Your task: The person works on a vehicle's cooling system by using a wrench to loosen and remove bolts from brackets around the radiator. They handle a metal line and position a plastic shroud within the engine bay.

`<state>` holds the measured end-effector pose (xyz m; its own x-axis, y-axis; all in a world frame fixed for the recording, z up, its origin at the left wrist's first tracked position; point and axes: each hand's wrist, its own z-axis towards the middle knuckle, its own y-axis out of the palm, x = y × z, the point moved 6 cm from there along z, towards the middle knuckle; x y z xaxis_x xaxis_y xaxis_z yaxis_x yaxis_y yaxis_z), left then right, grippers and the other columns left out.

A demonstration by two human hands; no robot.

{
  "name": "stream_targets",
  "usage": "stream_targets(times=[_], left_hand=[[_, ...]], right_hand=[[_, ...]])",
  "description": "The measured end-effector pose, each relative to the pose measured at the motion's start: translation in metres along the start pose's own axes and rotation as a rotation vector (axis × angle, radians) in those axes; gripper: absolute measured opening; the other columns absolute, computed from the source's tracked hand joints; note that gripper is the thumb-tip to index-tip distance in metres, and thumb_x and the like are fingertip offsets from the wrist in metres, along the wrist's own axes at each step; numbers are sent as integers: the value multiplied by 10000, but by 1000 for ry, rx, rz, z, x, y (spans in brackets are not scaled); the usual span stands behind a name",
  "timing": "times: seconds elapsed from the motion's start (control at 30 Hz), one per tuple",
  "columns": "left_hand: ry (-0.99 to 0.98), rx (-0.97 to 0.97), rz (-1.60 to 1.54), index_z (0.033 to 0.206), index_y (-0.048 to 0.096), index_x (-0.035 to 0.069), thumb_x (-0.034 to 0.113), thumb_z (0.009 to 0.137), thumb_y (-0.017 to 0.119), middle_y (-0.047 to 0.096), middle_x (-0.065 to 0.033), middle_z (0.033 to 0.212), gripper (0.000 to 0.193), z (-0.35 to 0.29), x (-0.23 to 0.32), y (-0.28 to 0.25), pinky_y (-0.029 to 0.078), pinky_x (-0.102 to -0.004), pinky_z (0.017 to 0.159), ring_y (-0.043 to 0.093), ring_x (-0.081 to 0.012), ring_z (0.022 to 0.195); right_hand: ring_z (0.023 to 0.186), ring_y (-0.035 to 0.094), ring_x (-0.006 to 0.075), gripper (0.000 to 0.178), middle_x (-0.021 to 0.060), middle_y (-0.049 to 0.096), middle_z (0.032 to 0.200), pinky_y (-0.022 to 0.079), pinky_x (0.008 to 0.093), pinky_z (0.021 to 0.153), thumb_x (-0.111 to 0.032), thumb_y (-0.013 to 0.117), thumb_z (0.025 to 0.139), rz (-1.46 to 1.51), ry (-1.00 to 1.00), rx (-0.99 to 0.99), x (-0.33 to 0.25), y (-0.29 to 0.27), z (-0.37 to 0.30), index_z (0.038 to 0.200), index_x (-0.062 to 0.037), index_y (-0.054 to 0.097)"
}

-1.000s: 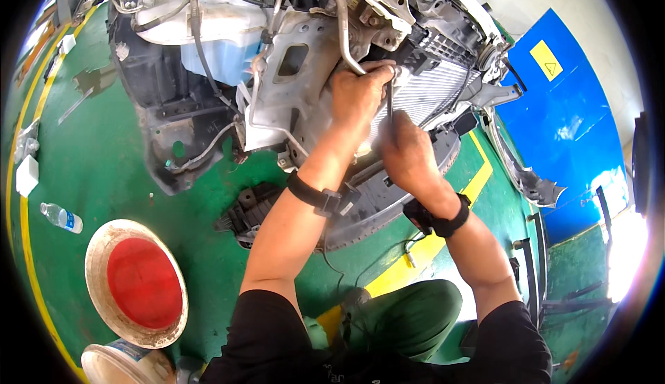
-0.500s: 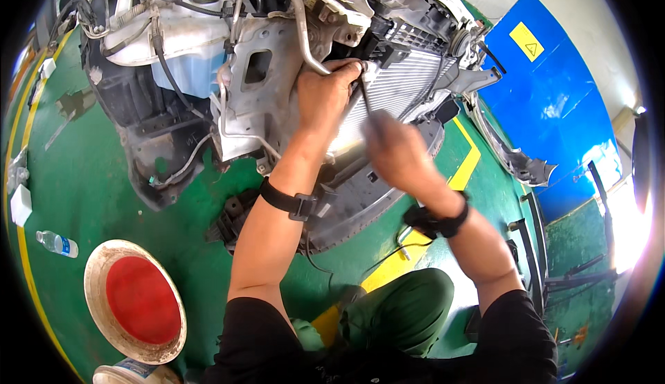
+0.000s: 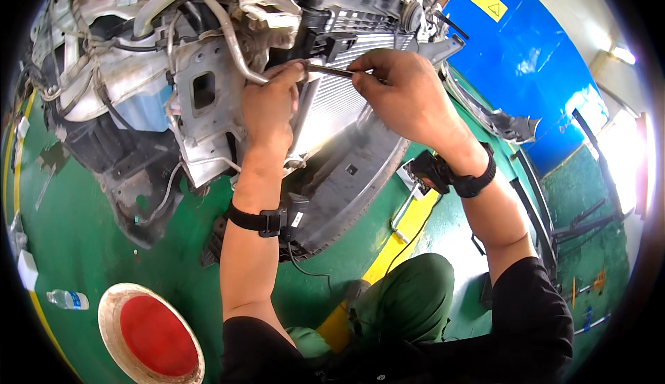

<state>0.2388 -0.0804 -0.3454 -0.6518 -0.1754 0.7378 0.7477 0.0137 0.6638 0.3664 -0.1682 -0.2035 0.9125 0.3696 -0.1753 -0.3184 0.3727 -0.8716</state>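
A slim metal wrench lies roughly level across the stripped front end of a car. My right hand grips its handle end between thumb and fingers. At its other end my left hand is closed around the wrench head, beside the lower end of a bent metal pipe. My fingers hide whatever the head sits on. Just right of my left hand is the finned radiator. A grey metal bracket plate with a square hole stands to its left.
Below the radiator hangs a dark plastic panel. A bent metal bar lies on the floor's yellow stripe. At lower left are a basin with red contents and a plastic bottle. A blue panel stands at far right.
My right hand has swung up and to the right, turning the wrench from steeply downward to nearly level. My left hand stays at the head. The view has shifted right.
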Motion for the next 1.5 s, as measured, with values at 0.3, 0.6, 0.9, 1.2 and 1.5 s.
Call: stream_targets(times=[0.3, 0.6, 0.9, 1.2, 1.5], left_hand=[[4, -45, 79, 996, 744, 0, 183, 855, 734, 509, 37, 591, 231, 2, -6, 2, 262, -197, 429, 408, -55, 457], [9, 5, 87, 1014, 730, -26, 160, 873, 714, 514, 32, 608, 234, -1, -1, 0, 227, -191, 408, 404, -45, 459], [-34, 1, 77, 998, 740, -45, 136, 845, 721, 572, 31, 648, 238, 0, -7, 2, 303, -222, 491, 442, -54, 535], [-34, -11, 61, 972, 738, -44, 116, 822, 734, 618, -17, 665, 219, -1, -2, -1, 288, -238, 476, 448, -73, 505], [-15, 13, 81, 932, 727, -3, 171, 853, 751, 507, 25, 608, 193, -2, -4, 5, 242, -190, 399, 423, -52, 458]], right_hand=[[708, 641, 471, 236, 294, 631, 734, 518, 533, 660, -157, 501, 939, 124, 40, -191, 21, 128, -35, 1005, 68, 516], [716, 649, 442, 225, 250, 646, 730, 526, 515, 675, -187, 540, 917, 158, 73, -62, 15, 27, -24, 894, -3, 668], [728, 634, 421, 136, 238, 614, 747, 481, 486, 609, -128, 538, 944, 202, 53, -155, 31, 121, -37, 964, 6, 526], [739, 640, 445, 273, 256, 633, 742, 521, 509, 689, -217, 537, 925, 152, 152, -73, 17, 21, -28, 823, 6, 657], [670, 645, 436, 195, 225, 637, 672, 527, 505, 642, -190, 594, 897, 101, 64, 202, 12, 17, -25, 853, -27, 692]])
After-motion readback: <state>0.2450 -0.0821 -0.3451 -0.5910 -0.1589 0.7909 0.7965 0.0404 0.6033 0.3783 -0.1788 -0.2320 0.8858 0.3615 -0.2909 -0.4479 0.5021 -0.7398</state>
